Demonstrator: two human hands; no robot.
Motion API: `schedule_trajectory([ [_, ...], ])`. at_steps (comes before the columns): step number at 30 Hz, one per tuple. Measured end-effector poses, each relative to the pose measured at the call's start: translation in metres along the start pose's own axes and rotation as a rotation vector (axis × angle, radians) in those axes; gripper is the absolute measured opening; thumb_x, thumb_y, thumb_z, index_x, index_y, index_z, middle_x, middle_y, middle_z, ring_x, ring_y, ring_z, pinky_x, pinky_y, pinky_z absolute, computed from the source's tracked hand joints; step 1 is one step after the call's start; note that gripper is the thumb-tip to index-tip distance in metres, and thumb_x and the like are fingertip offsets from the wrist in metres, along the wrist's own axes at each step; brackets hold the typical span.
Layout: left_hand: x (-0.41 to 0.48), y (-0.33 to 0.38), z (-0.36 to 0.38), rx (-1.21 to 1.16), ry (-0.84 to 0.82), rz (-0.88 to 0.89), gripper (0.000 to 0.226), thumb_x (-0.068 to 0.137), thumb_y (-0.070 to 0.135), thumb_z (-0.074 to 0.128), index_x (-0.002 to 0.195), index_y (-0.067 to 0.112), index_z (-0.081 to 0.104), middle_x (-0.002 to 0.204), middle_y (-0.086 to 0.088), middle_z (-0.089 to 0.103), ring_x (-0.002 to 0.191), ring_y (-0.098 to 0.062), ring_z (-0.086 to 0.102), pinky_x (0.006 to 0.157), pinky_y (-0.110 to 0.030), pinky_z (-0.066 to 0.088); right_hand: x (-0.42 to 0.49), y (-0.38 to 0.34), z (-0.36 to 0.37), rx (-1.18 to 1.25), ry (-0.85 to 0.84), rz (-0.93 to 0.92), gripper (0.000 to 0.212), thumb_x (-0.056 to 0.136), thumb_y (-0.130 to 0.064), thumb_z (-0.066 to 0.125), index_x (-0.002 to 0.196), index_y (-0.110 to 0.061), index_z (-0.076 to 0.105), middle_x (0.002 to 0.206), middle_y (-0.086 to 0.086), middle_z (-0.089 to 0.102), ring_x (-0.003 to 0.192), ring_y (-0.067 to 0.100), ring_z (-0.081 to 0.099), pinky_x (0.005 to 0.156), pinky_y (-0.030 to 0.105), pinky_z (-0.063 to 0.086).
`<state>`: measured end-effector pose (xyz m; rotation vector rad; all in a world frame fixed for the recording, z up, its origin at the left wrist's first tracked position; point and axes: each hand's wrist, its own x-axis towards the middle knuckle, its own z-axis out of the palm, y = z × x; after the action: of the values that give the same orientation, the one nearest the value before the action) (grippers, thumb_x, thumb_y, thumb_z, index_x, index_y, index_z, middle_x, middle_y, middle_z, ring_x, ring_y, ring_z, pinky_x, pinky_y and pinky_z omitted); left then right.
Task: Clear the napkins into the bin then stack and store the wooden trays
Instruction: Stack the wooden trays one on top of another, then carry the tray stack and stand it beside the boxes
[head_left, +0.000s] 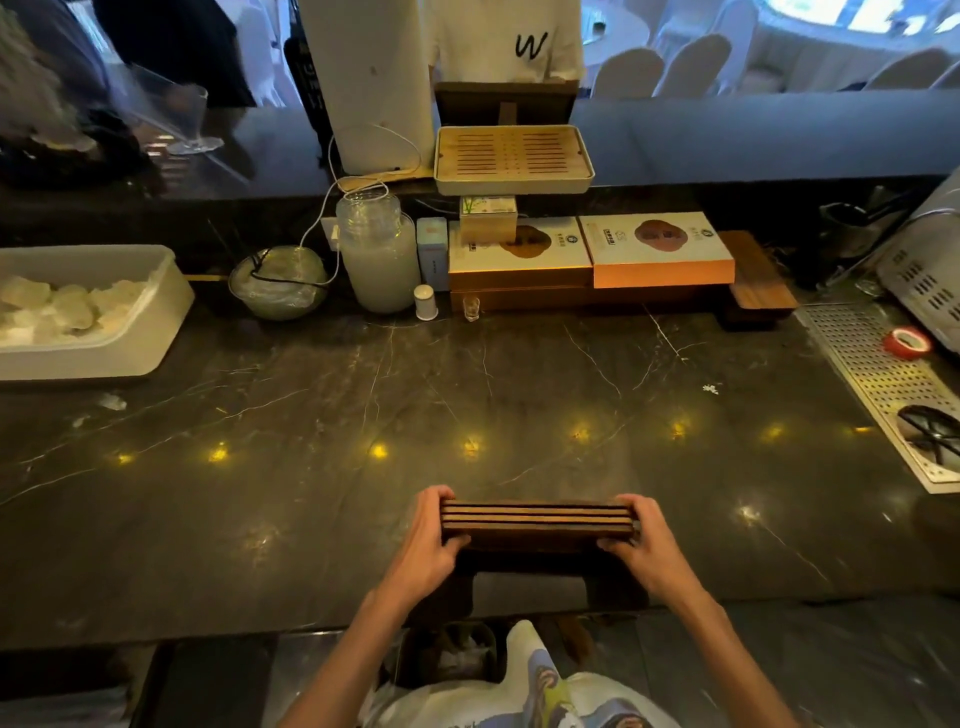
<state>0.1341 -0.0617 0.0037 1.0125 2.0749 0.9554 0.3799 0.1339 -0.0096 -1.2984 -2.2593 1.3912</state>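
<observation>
A stack of several dark wooden trays (537, 519) is held level just above the near part of the dark marble counter (467, 395). My left hand (428, 540) grips the stack's left end and my right hand (641, 543) grips its right end. Below the counter edge, between my arms, a dark bin (452, 654) holds crumpled white napkins. One more wooden tray (756, 280) rests at the back right, next to the boxes.
A white tub (150, 312) of pale lumps sits at the left. Along the back stand a bowl (278, 280), a big glass jar (376, 249), orange boxes (660, 254) and a slatted tea tray (511, 156). A perforated metal drain plate (878, 384) lies at right. A person stands behind the bar.
</observation>
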Motion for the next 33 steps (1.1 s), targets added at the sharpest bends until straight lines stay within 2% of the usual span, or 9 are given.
schedule_trajectory([
  [2,0.004,0.008,0.001,0.196,-0.017,0.098,0.051,0.082,0.019,0.069,0.121,0.027,0.038,0.122,0.008,0.042,0.110,-0.002,0.046,0.094,-0.023,0.047,-0.001,-0.010,0.002,-0.154,0.017,-0.078,0.052,0.076,-0.019,0.078,0.119,-0.028,0.050,0.116,-0.007,0.049,0.112,0.012,0.050,0.101,0.034,0.046],
  [5,0.010,0.021,0.010,0.511,0.003,0.110,0.058,0.078,0.027,0.072,0.126,0.024,0.039,0.127,0.004,0.040,0.116,-0.013,0.042,0.094,-0.030,0.050,-0.001,-0.037,0.015,-0.581,0.049,-0.231,0.055,0.078,-0.041,0.071,0.127,-0.028,0.049,0.124,-0.008,0.052,0.119,0.015,0.047,0.106,0.034,0.039],
  [8,0.009,0.025,0.016,0.624,0.028,0.080,0.056,0.081,0.019,0.068,0.127,0.023,0.038,0.128,0.002,0.041,0.114,-0.018,0.043,0.089,-0.033,0.052,0.000,-0.068,0.045,-0.850,-0.013,-0.159,0.066,0.077,-0.056,0.064,0.130,-0.024,0.044,0.130,-0.003,0.050,0.128,0.021,0.043,0.116,0.054,0.016],
  [10,0.007,0.023,0.018,0.642,0.038,0.072,0.055,0.082,0.014,0.065,0.129,0.023,0.038,0.128,0.003,0.042,0.111,-0.018,0.043,0.085,-0.031,0.052,0.004,-0.088,0.069,-0.946,-0.045,-0.168,0.067,0.075,-0.057,0.067,0.125,-0.018,0.046,0.126,0.002,0.052,0.125,0.025,0.046,0.115,0.056,0.015],
  [14,0.008,0.022,0.021,0.642,0.046,0.072,0.056,0.081,0.010,0.063,0.130,0.022,0.040,0.127,0.004,0.044,0.109,-0.018,0.044,0.085,-0.030,0.051,0.010,-0.108,0.096,-0.920,-0.064,-0.306,0.052,0.077,-0.044,0.070,0.116,-0.016,0.049,0.116,0.005,0.056,0.109,0.027,0.053,0.094,0.040,0.040],
  [17,0.009,0.022,0.019,0.618,0.044,0.065,0.056,0.080,0.008,0.064,0.128,0.022,0.040,0.126,0.005,0.044,0.110,-0.017,0.043,0.086,-0.029,0.050,0.014,-0.095,0.080,-0.865,-0.086,-0.369,0.048,0.078,-0.049,0.066,0.115,-0.023,0.050,0.112,-0.002,0.058,0.105,0.021,0.056,0.089,0.034,0.043],
  [23,0.006,0.023,0.016,0.580,0.030,0.081,0.054,0.081,0.010,0.064,0.128,0.022,0.041,0.126,0.006,0.044,0.112,-0.015,0.042,0.088,-0.028,0.050,0.011,-0.044,0.005,-0.804,-0.100,-0.256,0.054,0.071,-0.068,0.060,0.110,-0.031,0.054,0.106,-0.012,0.061,0.100,0.013,0.059,0.083,0.028,0.044],
  [29,0.005,0.022,0.018,0.576,0.043,0.090,0.051,0.078,0.008,0.063,0.125,0.020,0.044,0.122,0.004,0.046,0.108,-0.016,0.042,0.085,-0.031,0.050,0.016,-0.081,0.038,-0.928,-0.217,-0.203,0.066,0.066,-0.071,0.066,0.106,-0.021,0.049,0.107,0.000,0.062,0.099,0.021,0.060,0.084,0.036,0.046],
  [33,0.003,0.022,0.020,0.563,0.059,0.092,0.047,0.080,0.010,0.063,0.124,0.015,0.048,0.119,0.000,0.049,0.105,-0.018,0.044,0.085,-0.032,0.048,0.024,-0.120,0.089,-0.896,-0.332,-0.308,0.063,0.076,-0.054,0.070,0.118,-0.016,0.044,0.119,0.006,0.060,0.105,0.027,0.063,0.081,0.040,0.050],
])
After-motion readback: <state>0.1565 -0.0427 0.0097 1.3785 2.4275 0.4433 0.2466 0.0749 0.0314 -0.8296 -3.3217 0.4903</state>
